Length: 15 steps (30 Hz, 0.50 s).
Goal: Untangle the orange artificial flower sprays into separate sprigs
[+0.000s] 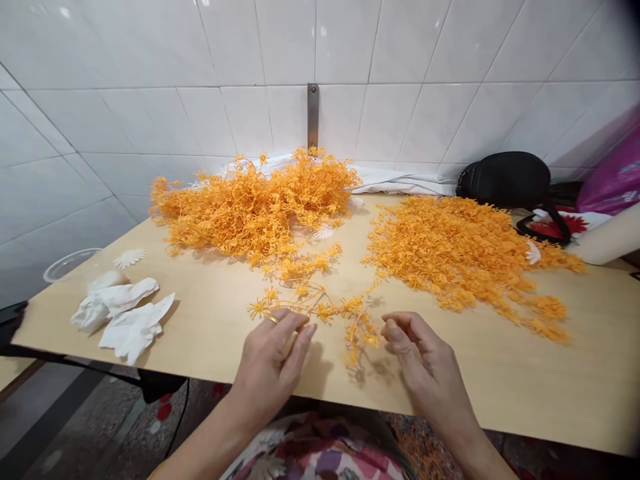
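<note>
A thin branching sprig of orange plastic flower parts (353, 307) stretches between my hands, just above the table's front half. My left hand (275, 353) is closed at the sprig's left side, thumb and forefinger pinched near its stems; a ring is on one finger. My right hand (425, 360) pinches at the sprig's right edge, where the fingertips partly hide what they grip. Beyond my left hand rises a tall tangled heap of orange flower parts (240, 213). A flatter orange pile (450, 250) spreads out past my right hand.
Crumpled white tissues (135, 327) and a white petal piece (129, 258) lie at the left, by a clear plastic lid (73, 263). Back right are a black pouch (505, 180), a purple bag (613, 167) and a pale roll (610, 237). A tiled wall (400, 60) bounds the table's back.
</note>
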Available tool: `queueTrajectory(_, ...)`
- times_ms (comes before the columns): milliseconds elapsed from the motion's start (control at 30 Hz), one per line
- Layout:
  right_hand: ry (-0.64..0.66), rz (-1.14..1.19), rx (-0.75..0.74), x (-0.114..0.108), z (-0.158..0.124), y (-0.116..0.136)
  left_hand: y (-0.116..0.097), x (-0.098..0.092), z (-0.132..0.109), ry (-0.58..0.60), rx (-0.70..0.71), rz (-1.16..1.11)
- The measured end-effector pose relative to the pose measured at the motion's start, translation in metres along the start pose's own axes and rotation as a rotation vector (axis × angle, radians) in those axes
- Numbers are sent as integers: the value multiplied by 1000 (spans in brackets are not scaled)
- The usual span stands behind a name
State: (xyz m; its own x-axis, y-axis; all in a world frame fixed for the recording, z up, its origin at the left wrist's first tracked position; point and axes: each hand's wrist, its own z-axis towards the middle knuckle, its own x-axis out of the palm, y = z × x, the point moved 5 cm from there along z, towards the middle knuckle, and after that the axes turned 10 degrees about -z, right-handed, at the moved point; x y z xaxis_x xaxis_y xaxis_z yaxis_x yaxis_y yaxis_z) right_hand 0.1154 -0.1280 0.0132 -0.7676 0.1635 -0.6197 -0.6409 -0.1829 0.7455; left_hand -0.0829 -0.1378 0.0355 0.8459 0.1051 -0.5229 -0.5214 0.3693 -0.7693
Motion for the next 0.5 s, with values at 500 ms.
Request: queueTrajectory(500,107,17,-218,-1,4,11,2,76,41,374,-656,-800)
